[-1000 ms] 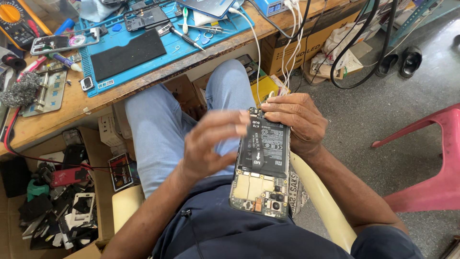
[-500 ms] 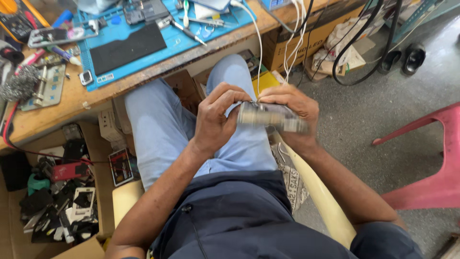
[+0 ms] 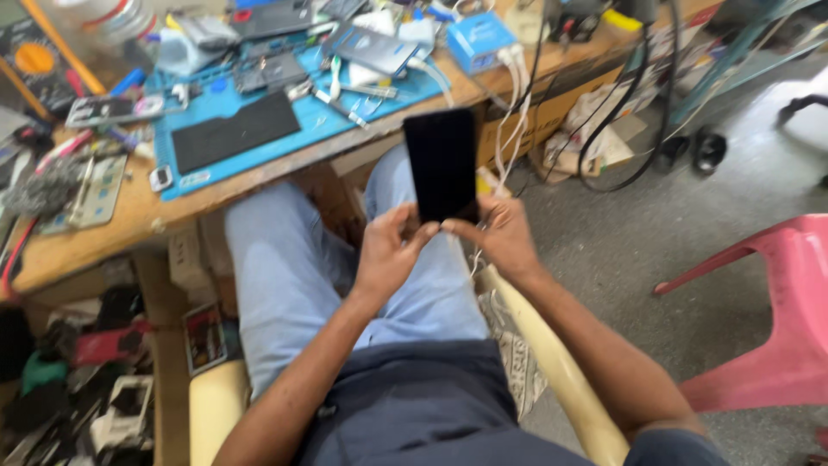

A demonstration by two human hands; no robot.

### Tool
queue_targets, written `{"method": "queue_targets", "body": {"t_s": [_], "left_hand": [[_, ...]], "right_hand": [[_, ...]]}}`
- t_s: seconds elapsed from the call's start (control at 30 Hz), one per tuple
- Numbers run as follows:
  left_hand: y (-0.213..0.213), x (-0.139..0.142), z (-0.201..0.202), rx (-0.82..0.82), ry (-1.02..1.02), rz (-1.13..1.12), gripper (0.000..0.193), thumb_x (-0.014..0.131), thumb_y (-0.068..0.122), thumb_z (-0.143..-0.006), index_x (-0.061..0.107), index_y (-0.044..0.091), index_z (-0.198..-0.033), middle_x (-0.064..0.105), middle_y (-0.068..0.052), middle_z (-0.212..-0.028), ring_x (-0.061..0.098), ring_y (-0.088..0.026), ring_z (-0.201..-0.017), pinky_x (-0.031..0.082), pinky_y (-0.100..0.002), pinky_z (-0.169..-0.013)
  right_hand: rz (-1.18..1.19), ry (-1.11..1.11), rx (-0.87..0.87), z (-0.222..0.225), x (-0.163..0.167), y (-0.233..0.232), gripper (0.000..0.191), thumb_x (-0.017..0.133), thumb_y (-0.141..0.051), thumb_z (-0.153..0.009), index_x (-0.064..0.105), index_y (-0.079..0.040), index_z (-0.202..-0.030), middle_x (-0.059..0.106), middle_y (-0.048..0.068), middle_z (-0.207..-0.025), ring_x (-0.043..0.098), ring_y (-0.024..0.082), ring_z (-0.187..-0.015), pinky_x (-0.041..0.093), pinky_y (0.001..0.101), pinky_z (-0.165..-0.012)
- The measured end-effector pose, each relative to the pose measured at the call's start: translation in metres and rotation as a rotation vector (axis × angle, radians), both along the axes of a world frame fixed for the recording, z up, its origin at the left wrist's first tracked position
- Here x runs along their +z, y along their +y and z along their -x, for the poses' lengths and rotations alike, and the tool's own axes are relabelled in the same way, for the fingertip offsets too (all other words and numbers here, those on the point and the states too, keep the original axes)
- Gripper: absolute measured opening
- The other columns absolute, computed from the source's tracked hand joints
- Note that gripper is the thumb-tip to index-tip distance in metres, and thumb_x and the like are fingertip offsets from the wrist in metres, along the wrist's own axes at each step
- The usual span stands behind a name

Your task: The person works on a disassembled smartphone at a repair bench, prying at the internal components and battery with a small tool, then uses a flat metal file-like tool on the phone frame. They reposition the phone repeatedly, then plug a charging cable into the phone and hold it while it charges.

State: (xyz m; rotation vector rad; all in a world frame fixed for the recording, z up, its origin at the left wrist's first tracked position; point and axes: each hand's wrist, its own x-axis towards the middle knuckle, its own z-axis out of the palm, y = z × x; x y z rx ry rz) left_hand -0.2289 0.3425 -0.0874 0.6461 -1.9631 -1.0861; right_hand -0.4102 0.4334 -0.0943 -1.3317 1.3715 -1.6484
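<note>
Phone (image 3: 442, 164) now screen-up, formerly edge-on.

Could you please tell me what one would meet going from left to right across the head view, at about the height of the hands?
Clutter of parts under the bench → left hand → dark phone → right hand → grey floor → pink plastic chair.

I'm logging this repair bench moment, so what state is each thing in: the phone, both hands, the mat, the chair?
Phone: upright, dark screen facing the camera, held at its lower edge.
Left hand: gripping the phone's bottom left corner.
Right hand: gripping the phone's bottom right corner.
Blue work mat: flat on the wooden bench, strewn with tools.
Pink plastic chair: standing, unoccupied.
</note>
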Motion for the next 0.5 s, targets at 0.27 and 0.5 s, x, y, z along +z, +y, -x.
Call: {"method": "queue_targets", "body": {"t_s": [0.27, 0.5], "left_hand": [[-0.006, -0.041, 0.008, -0.123, 0.222, -0.506, 0.012, 0.071, 0.006, -0.091, 0.072, 0.001, -0.102, 0.073, 0.001, -0.083, 0.064, -0.005, -0.074, 0.054, -0.022, -0.071], [-0.014, -0.055, 0.008, -0.112, 0.212, -0.499, 0.013, 0.071, 0.003, -0.092, 0.072, -0.003, -0.104, 0.074, -0.003, -0.085, 0.066, -0.007, -0.074, 0.054, -0.023, -0.070]], "right_hand": [[-0.142, -0.258, 0.171, 0.008, -0.028, -0.020, 0.030, 0.083, -0.003, -0.083, 0.075, 0.003, -0.110, 0.080, 0.005, -0.100, 0.072, 0.009, -0.088, 0.058, 0.0244, -0.081], [-0.213, -0.314, 0.183, 0.011, -0.046, -0.031, 0.033, 0.083, -0.005, -0.081, 0.075, 0.000, -0.112, 0.079, 0.004, -0.100, 0.072, 0.009, -0.087, 0.058, 0.0248, -0.081]]}}
